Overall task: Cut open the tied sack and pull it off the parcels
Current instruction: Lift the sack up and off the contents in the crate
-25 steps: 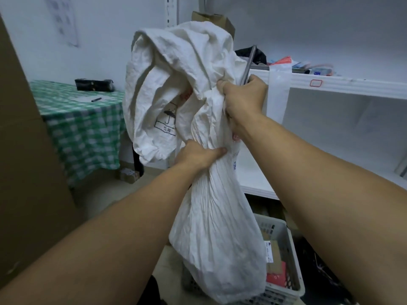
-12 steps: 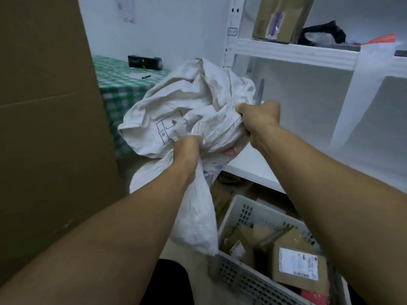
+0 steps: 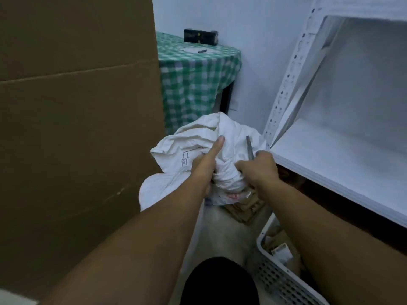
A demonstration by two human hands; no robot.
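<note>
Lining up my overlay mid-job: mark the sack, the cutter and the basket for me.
sack (image 3: 229,130): head view, crumpled top fold.
cutter (image 3: 249,148): head view, exposed grey end.
basket (image 3: 274,275): head view, perforated side wall.

One white sack (image 3: 229,137). Two hands: one left hand (image 3: 204,166), one right hand (image 3: 257,170). One grey cutter (image 3: 250,148) (only its upper end shows above the fist). One tall brown cardboard sheet (image 3: 77,106). One surface (image 3: 193,69) with a green checked cloth, one black box (image 3: 200,36), one small dark pen-like stick (image 3: 202,51). One white shelf unit (image 3: 330,155). One white perforated basket (image 3: 284,282); its parcels (image 3: 279,252) are too hidden to count.
</note>
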